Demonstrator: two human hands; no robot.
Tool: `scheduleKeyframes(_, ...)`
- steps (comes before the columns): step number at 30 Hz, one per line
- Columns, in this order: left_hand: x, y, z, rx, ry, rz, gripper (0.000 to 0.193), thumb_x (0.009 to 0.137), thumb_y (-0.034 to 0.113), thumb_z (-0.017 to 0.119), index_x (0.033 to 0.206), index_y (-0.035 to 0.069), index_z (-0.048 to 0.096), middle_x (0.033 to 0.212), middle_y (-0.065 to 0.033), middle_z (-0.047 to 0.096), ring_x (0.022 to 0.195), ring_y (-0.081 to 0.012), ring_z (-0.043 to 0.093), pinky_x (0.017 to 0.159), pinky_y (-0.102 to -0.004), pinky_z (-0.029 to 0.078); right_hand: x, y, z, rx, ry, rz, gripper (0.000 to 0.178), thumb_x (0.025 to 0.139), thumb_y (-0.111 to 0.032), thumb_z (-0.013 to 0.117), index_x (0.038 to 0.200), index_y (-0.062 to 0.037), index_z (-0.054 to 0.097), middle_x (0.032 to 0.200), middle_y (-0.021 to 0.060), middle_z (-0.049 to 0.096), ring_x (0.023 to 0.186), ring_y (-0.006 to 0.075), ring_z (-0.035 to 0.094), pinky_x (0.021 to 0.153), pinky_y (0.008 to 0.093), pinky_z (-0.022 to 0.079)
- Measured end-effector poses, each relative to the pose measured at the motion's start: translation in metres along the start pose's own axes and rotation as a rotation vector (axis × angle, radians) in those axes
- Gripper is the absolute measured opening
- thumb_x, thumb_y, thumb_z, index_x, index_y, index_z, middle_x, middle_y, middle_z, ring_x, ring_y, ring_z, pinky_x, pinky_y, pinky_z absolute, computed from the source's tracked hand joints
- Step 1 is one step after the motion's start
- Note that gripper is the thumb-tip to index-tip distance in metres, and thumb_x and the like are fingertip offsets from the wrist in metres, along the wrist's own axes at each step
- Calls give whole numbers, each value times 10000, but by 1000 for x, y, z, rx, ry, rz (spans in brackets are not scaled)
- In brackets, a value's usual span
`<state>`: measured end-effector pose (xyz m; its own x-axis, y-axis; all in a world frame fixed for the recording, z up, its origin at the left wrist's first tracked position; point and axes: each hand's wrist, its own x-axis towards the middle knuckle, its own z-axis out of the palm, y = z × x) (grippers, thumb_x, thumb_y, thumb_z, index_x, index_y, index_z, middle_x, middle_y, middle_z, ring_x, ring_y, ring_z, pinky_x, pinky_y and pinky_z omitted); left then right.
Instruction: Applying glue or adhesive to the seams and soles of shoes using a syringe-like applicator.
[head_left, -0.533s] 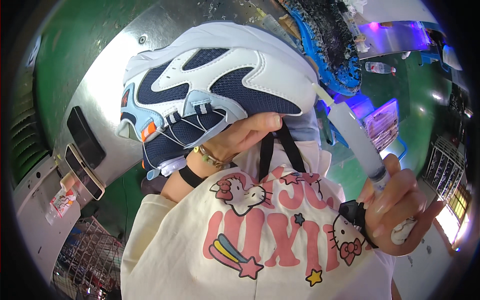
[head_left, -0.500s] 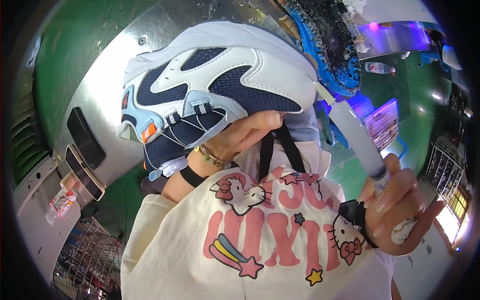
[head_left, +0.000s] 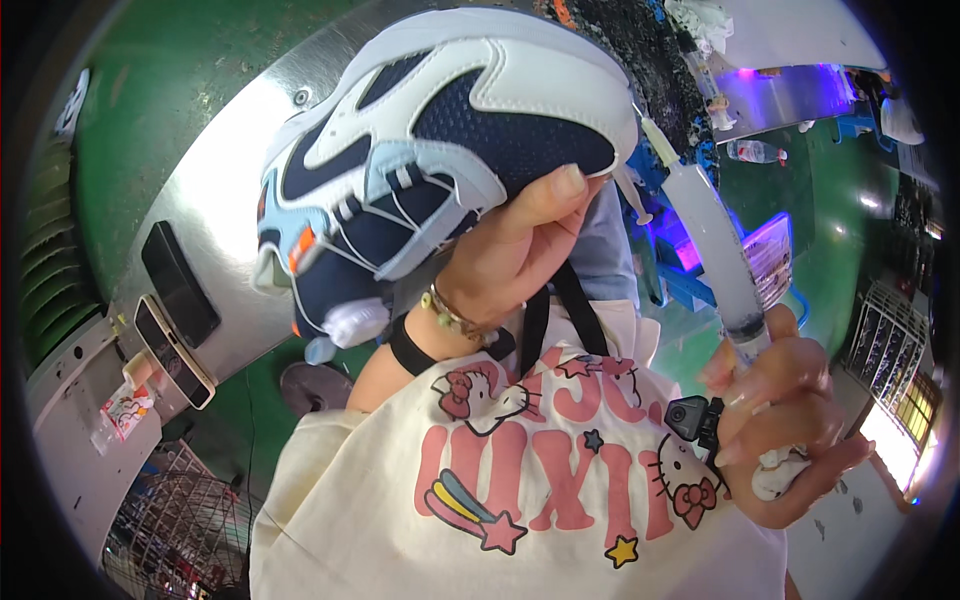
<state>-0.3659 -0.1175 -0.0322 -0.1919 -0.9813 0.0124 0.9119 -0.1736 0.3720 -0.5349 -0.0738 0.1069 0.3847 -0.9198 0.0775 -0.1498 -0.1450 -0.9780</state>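
Note:
A white and navy sneaker (head_left: 545, 90) with light blue and orange trim is held up, toe to the right and sole edge upward. My left hand (head_left: 525, 235) is closed around it from below, thumb along the upper near the toe; most of its fingers are hidden behind the shoe. A syringe (head_left: 715, 245) with cloudy whitish contents is gripped at its lower end by my right hand (head_left: 785, 400). Its pale nozzle (head_left: 660, 143) points up at the sole edge by the toe; I cannot tell whether the tip touches. A crumpled white piece (head_left: 780, 472) sits among my right hand's fingers.
Two phones (head_left: 180, 282) lie on the metal table (head_left: 225, 215) at left. A dark, crusted surface (head_left: 660, 70) is behind the toe. Beyond it are a plastic bottle (head_left: 757, 151) and a blue stool (head_left: 690, 285). A wire basket (head_left: 185, 520) stands at lower left.
My left hand has raised the sneaker and tilted it, toe staying to the right. My right hand has followed slightly upward with the syringe, its nozzle still at the toe's edge.

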Motion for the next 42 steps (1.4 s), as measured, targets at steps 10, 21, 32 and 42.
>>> scheduleKeyframes(10, 4, 29, 59, -139, 547, -64, 262, 841, 233, 637, 1044, 78, 574, 1010, -9, 618, 957, -83, 582, 879, -223, 484, 11, 9, 14, -101, -9, -77, 702, 952, -446, 37, 613, -77, 528, 827, 135, 527, 744, 254, 466, 760, 399, 389)
scheduleKeyframes(21, 6, 35, 70, -62, 592, -79, 369, 819, 331, 657, 1031, 42, 567, 1011, -22, 605, 924, -88, 585, 848, -197, 485, 0, 34, 11, -76, 50, -220, 612, 959, -391, 177, 663, -42, 584, 898, 184, 611, 640, 255, 522, 616, 368, 375)
scheduleKeyframes(32, 27, 97, 18, 33, 616, -87, 331, 790, 174, 684, 1021, -6, 528, 994, -99, 609, 885, -167, 623, 808, -234, 533, -10, 36, 8, -53, 405, -225, 552, 936, -405, 197, 668, -34, 505, 1050, 198, 464, 900, 312, 484, 775, 407, 375)
scheduleKeyframes(42, 68, 341, -141, 9, 1292, 1106, 489, 811, 129, 624, 1189, -5, 345, 959, -137, 566, 766, -213, 624, 644, -284, 564, 29, 48, 9, -386, 103, -226, 680, 923, -462, 188, 640, 20, 574, 980, 212, 524, 875, 287, 524, 771, 376, 424)
